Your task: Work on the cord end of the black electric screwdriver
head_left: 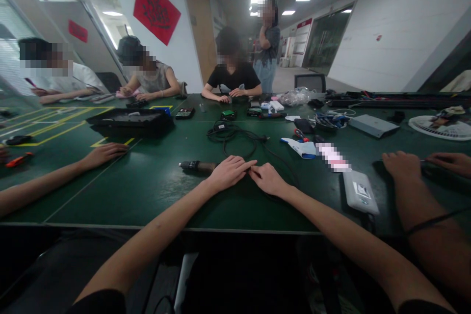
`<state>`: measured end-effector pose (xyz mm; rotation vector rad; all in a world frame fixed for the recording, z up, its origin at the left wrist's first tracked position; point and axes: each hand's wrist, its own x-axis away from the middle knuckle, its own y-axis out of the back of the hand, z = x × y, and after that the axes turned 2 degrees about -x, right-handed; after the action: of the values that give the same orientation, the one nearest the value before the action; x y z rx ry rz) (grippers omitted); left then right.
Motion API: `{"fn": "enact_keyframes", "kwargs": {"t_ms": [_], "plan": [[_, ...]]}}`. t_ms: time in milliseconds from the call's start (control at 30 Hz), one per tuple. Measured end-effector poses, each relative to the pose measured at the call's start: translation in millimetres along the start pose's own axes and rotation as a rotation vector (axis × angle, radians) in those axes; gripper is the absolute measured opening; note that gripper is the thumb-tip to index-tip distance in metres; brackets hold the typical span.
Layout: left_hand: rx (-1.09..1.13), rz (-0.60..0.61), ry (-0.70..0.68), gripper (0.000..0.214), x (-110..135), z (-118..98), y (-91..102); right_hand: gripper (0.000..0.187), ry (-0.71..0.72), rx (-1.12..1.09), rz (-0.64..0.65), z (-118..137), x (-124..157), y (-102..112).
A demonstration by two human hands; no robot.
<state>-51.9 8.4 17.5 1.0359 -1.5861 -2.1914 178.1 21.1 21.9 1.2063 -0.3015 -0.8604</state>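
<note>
A drill-like tool (pixel 198 167) with a black chuck lies on the green table, chuck to the left. Its right end disappears behind my left hand (pixel 231 172), which rests palm down with fingers stretched to the right; whether it grips the tool I cannot see. My right hand (pixel 270 179) has its fingers bent together, tips meeting my left fingertips. Anything between those fingers is hidden. Just beyond both hands lies a looped black cable (pixel 239 149) with a plug; a strand passes behind my right wrist.
A black tray (pixel 132 120) stands left. A white box-shaped device (pixel 360 191), a blue-white packet (pixel 302 148) and a grey box (pixel 373 126) lie right. Other people's hands (pixel 106 153) (pixel 403 164) rest on both sides. Several people are across the table.
</note>
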Motion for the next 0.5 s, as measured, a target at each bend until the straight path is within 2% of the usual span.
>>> {"fn": "enact_keyframes", "kwargs": {"t_ms": [500], "plan": [[0.037, 0.014, 0.002, 0.062, -0.4, -0.5, 2.1, 0.032, -0.005, -0.013, -0.005, 1.0, 1.0, 1.9]]}}
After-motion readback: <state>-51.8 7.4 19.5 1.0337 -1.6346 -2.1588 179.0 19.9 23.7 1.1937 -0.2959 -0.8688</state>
